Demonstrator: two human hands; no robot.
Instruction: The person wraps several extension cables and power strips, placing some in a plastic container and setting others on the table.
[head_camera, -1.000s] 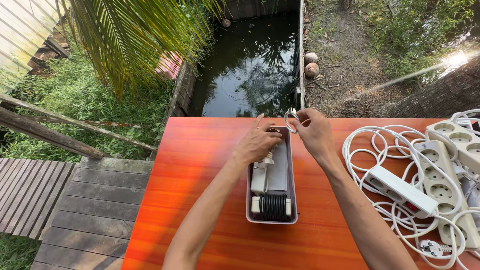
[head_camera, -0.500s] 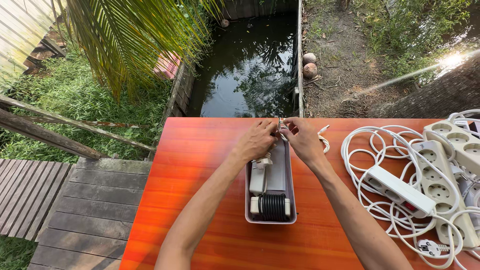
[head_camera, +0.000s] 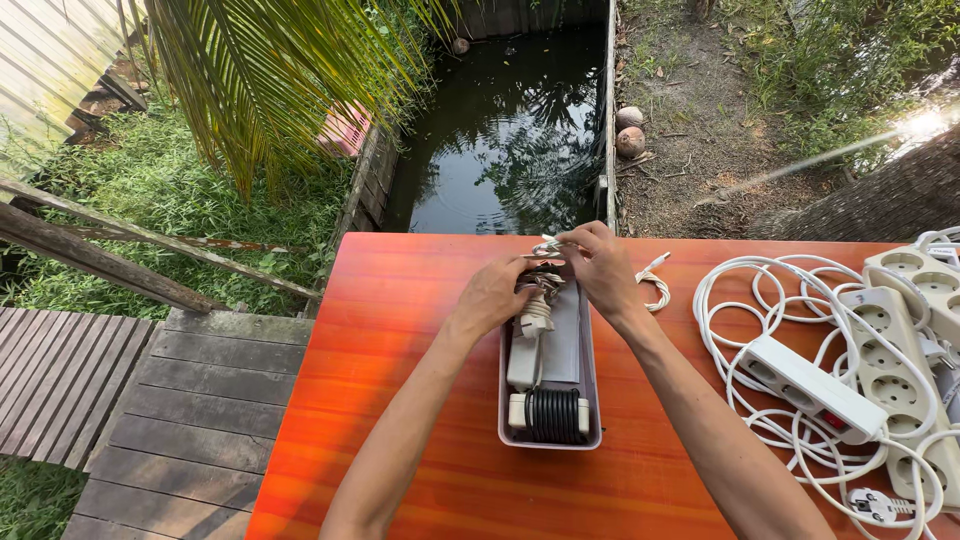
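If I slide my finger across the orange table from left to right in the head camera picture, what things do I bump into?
Left hand → grey tray of chargers → small coiled white cable → white power strips tangled in their cords.

Tray (head_camera: 590, 400) on table (head_camera: 400, 330), chargers (head_camera: 545, 412) inside | both hands at tray's far end: left hand (head_camera: 492, 297), right hand (head_camera: 598, 265) | small cable coil (head_camera: 655, 288) right of tray | power strips (head_camera: 815, 385) farther right | pond (head_camera: 510, 130) behind table
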